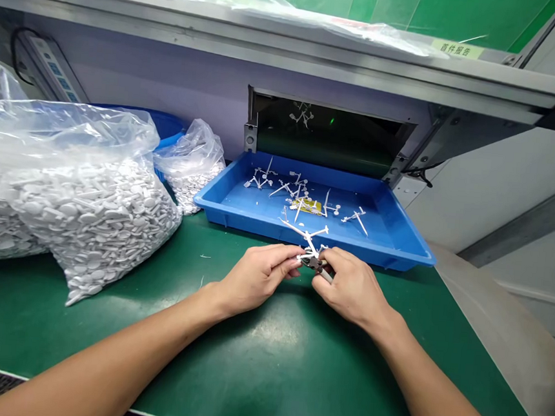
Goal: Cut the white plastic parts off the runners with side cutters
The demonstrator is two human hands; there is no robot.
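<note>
Between thumb and fingers, my left hand [259,274] pinches a white branched plastic sprue [309,240] with small parts at its ends. My right hand [356,283] is closed around a pair of nippers [324,273], whose dark metal jaws meet the sprue near my left fingertips. Whether the blades are closed on the plastic I cannot tell. Both hands are just in front of the blue tray [228,220]. Inside the tray lie several similar white sprues and a yellow piece [309,206] partly covered by them.
Clear bags of small white plastic parts [106,219] stand at the left, with a smaller bag [193,168] behind. A dark opening [332,135] sits in the wall above the tray; a white sprue shows in it. A metal shelf edge [272,49] crosses overhead. Thin scraps lie on the green table [263,375].
</note>
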